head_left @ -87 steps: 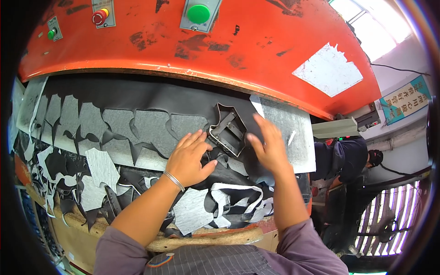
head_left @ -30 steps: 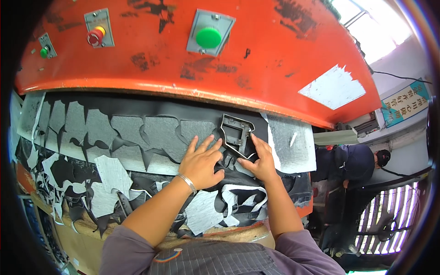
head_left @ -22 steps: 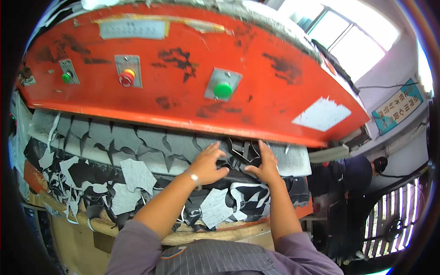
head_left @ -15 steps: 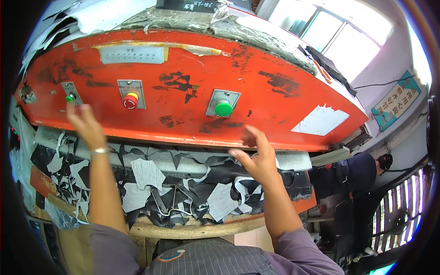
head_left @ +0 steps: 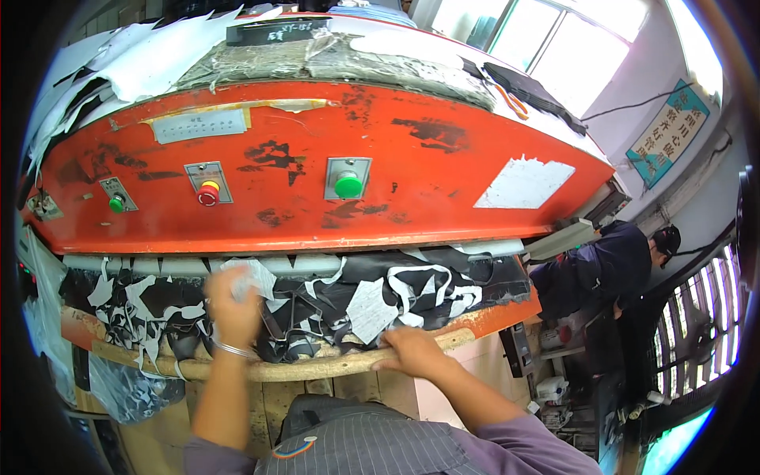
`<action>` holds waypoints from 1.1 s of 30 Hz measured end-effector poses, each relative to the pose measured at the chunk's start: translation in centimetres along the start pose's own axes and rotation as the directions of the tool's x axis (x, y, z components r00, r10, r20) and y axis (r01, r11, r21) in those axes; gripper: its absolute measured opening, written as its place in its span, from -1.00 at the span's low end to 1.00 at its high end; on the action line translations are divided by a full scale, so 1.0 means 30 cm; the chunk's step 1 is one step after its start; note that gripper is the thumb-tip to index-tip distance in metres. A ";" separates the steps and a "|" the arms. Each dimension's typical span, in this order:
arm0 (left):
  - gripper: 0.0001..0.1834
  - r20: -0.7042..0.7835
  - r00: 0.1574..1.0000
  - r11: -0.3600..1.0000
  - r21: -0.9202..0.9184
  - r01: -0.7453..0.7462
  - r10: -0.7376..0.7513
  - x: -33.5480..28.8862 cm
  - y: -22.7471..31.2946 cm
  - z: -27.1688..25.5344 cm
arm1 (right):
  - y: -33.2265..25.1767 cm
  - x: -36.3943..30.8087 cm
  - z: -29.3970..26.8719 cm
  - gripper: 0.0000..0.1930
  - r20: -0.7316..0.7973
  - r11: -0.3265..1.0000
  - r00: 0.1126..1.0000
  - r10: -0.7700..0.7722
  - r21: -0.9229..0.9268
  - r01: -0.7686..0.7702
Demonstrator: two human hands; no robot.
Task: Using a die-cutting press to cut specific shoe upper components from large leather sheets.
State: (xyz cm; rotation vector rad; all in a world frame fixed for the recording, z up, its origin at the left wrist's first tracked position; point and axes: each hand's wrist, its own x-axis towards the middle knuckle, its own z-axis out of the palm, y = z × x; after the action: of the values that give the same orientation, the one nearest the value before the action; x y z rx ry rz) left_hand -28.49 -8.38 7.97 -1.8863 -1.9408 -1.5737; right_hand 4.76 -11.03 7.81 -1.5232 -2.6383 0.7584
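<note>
My left hand point(head_left: 233, 309), with a bracelet at the wrist, reaches over the scraps at a light grey cut piece point(head_left: 264, 279). Its fingers are smeared by motion, so I cannot tell whether they grip the piece. My right hand point(head_left: 416, 352) rests on the pale wooden front rail point(head_left: 317, 370), thumb and fingers apart, holding nothing. Just beyond its fingertips lies another light grey cut piece point(head_left: 370, 311). Black and white offcuts point(head_left: 146, 309) tangle around both pieces. Partly buried among them is a thin metal cutting die point(head_left: 273, 323).
Above the bed stands the orange machine beam point(head_left: 443, 186), with a green push button point(head_left: 347, 185), a red stop button point(head_left: 208, 194) and a smaller green button point(head_left: 118, 203). White sheets point(head_left: 150, 59) and orange-handled scissors point(head_left: 511, 101) lie on top. A person in dark clothes point(head_left: 602, 265) is at right.
Both hands have come down from in front of the orange beam. The left is now over the cut pieces, the right on the wooden rail. The view has shifted slightly.
</note>
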 end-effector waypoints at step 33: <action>-0.74 0.787 0.617 0.940 -0.222 0.260 0.015 0.164 0.250 0.473 | 0.395 0.568 -0.317 -0.09 -0.302 1.000 0.953 0.003 0.020 0.004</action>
State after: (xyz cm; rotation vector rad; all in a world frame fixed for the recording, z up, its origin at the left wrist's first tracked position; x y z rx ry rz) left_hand -15.69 2.48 8.60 -3.0439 -2.2037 -1.2194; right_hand 7.64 11.61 7.42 -1.4958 -2.3993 0.5020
